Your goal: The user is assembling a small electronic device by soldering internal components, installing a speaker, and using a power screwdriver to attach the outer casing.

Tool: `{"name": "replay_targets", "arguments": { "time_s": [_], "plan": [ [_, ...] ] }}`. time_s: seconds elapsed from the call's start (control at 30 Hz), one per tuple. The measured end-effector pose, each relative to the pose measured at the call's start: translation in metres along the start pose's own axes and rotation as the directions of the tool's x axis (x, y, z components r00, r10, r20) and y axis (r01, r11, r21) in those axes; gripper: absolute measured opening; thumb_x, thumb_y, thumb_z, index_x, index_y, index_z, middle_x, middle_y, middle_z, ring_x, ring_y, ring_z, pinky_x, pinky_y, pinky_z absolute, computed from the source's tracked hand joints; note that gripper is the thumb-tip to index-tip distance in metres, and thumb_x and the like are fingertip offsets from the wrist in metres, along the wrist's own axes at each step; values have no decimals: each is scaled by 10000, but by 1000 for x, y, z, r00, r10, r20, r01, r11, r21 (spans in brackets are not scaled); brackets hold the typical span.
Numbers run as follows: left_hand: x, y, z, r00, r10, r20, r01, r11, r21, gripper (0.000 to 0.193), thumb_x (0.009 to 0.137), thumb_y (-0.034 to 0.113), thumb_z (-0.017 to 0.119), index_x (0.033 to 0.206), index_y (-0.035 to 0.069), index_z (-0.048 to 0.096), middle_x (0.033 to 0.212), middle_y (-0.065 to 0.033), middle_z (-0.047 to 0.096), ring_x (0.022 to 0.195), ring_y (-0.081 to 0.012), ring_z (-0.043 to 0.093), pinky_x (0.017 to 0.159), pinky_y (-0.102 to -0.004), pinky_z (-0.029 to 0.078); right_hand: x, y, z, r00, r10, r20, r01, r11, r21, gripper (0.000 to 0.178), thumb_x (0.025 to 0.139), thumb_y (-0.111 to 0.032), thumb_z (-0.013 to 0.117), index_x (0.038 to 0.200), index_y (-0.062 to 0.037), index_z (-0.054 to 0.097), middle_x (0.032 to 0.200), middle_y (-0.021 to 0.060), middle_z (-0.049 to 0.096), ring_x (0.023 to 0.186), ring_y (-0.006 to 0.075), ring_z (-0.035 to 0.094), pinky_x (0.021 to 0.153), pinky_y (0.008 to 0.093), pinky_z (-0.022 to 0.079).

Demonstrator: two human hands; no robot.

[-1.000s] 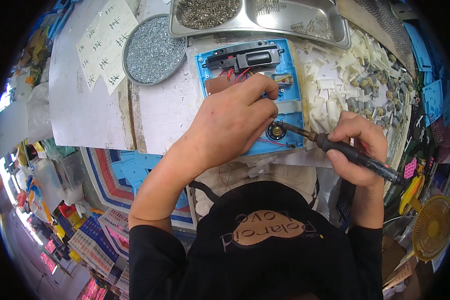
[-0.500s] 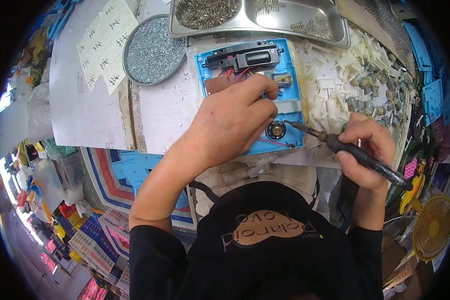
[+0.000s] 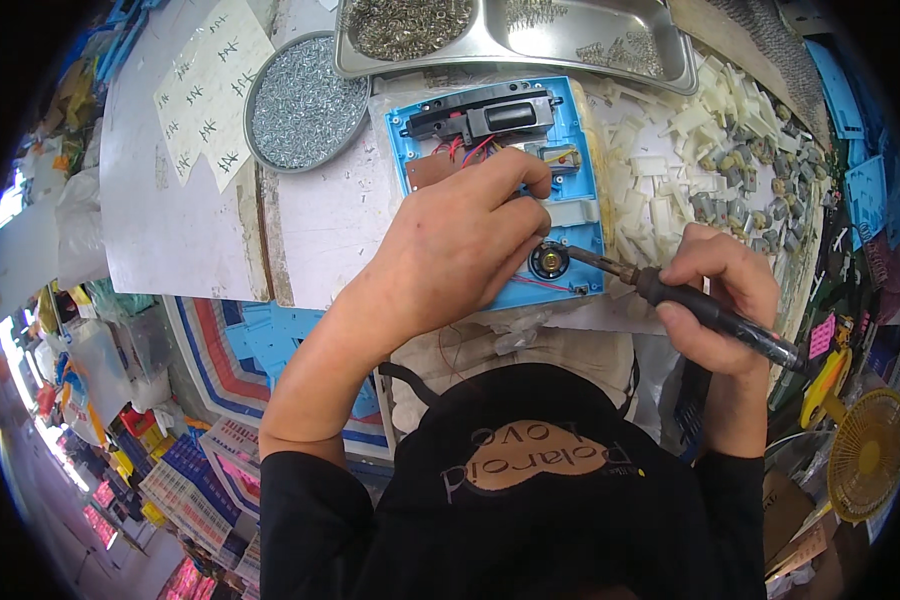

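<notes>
A shallow blue plastic casing [image 3: 592, 225] lies open side up on the bench. Inside it are a long black plastic mechanism [image 3: 515, 117], a brown board [image 3: 429, 171], red and blue wires and a small round speaker [image 3: 550, 262]. Over the casing's middle, my left hand [image 3: 455, 240] is closed, thumb and fingers pinched near the speaker's upper edge; whatever they hold is hidden. My right hand [image 3: 725, 295] grips the black handle of a soldering iron [image 3: 650, 285]. The iron's tip reaches the speaker's upper rim, close to my left fingertips.
A round tray of small screws [image 3: 307, 105] stands left of the casing. Behind it sits a metal tray [image 3: 530, 55] with springs and small metal parts. White plastic pieces [image 3: 660, 180] and small motors [image 3: 740, 205] are heaped to the right. A yellow fan [image 3: 868, 455] is at far right.
The soldering iron has moved a little left with my right hand, bringing its tip to the speaker's rim. The casing has shifted slightly left; my left hand keeps its pinch.
</notes>
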State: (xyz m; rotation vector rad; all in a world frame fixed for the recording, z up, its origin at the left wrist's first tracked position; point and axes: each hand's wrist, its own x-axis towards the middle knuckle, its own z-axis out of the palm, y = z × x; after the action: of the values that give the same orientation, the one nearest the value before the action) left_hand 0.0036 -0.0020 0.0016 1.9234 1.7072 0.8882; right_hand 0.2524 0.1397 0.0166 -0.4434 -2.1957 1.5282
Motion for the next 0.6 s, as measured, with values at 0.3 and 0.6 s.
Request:
{"name": "replay_targets", "arguments": {
  "time_s": [0.3, 0.6],
  "plan": [
    [-1, -3, 0, 999, 41, -2, -41, 999, 9, 163, 803, -1, 762, 917, 55, 660, 1084, -86, 608, 834, -256, 653, 718, -359, 528, 5, 1, 4, 1000, -12, 0, 12, 1000, 0, 247, 716, -69, 800, 933, -30, 690, 714, 29, 595, 555, 108, 477, 525, 261, 339],
    [0, -3, 1, 999, 46, -3, -46, 999, 10, 160, 802, 1, 762, 912, 57, 660, 1080, -88, 609, 840, -262, 651, 720, -364, 526, -6, -1, -11, 997, -70, -28, 69, 997, -15, 274, 715, -80, 802, 949, -12, 676, 683, 6, 556, 567, 109, 451, 559, 274, 313]
  ]
}}
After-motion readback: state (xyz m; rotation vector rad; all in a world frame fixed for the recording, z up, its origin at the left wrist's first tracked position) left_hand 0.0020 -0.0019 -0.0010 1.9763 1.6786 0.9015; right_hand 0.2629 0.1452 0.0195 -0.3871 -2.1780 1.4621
